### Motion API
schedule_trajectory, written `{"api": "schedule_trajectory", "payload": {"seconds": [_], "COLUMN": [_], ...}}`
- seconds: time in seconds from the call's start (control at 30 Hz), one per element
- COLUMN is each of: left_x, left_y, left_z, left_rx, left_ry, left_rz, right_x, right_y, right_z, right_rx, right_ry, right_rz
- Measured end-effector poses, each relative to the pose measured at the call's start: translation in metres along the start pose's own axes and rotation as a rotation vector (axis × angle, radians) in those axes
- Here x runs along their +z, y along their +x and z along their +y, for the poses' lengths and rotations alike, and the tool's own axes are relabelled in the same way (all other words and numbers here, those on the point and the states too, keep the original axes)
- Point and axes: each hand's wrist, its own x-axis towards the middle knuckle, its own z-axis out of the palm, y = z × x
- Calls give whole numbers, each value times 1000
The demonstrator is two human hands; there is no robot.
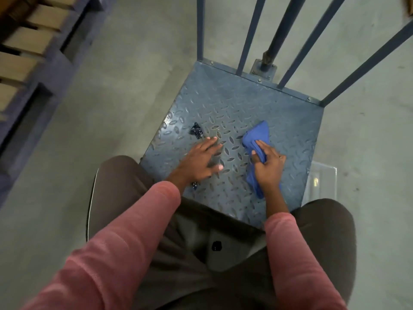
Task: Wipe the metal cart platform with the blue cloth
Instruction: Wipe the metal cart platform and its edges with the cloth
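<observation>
The metal cart platform [234, 101] is a blue-grey tread plate in the middle of the view, directly in front of my knees. My right hand [268, 168] grips the crumpled blue cloth [257, 135] and presses it onto the plate's right half. My left hand [201, 159] lies flat on the plate's left half with its fingers spread and holds nothing. A small dark scrap [197, 130] rests on the plate just beyond my left fingertips. Another dark bit [194, 185] shows at my left wrist.
Dark blue upright bars [308, 41] rise from the platform's far edge. A wooden pallet with blue blocks [33, 63] lies on the concrete floor at the left. A clear plastic box [321, 182] sits on the floor by the platform's right side. A dark phone [223, 253] lies between my legs.
</observation>
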Motion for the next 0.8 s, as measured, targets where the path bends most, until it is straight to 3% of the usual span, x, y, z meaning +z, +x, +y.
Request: {"api": "schedule_trajectory", "payload": {"seconds": [0.13, 0.23, 0.33, 0.4, 0.5, 0.57, 0.67, 0.73, 0.8], "left_x": [-12, -17, -9, 1, 11, 12, 13, 16, 20], "left_y": [-21, -30, -37, -42, -42, -40, -37, -33, -30], "left_z": [-22, -51, -73, -78, -80, -80, -77, -72, -68], "left_rx": [-148, -279, -230, -212, -212, -200, -192, -199, -213], "left_ry": [24, 107, 201, 245, 250, 244, 268, 294, 299], "left_rz": [326, 137, -5, 20, 104, 173, 254, 312, 363], "right_x": [7, 18, 28, 36, 38, 29, 14, 11, 17], "right_y": [-2, -3, 7, 10, 15, 23, 31, 28, 25], "right_z": [-2, -14, -37, -47, -48, -38, -14, -8, -10], "right_rx": [36, 282, 497, 436, 59, -48, 179, 402, 474], "right_ry": [-67, -252, -304, -334, -222, -85, -163, -289, -395], "right_rz": [67, 199, 128, 36, -132, -45, 282, 289, 221]}}
